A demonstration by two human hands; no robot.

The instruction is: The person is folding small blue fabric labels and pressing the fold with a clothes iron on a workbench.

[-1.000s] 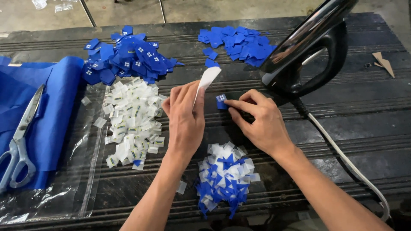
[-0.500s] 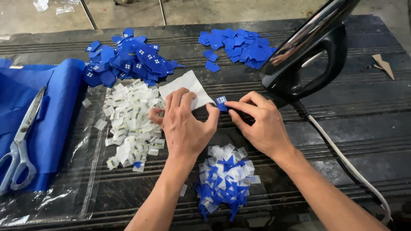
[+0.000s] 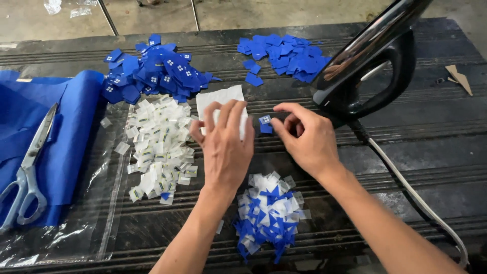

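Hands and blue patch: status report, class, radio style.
Left hand flat on white sheet. Right hand pinching small blue patch. Iron close right, not touching.

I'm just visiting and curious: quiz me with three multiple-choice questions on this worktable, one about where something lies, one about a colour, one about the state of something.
1. Where do the scissors lie?
A. on the blue cloth at the left
B. beside the iron
C. on the mixed pile near the person

2. What colour is the small square pinched in the right hand?
A. red
B. blue
C. green

3. How is the white sheet under the left hand?
A. rolled into a tube
B. torn in two
C. lying flat, pressed by the fingers

Answers: 1 A, the scissors rest on the cloth; 2 B, the square is blue with a pale mark; 3 C, the fingers lie spread on the flat sheet.
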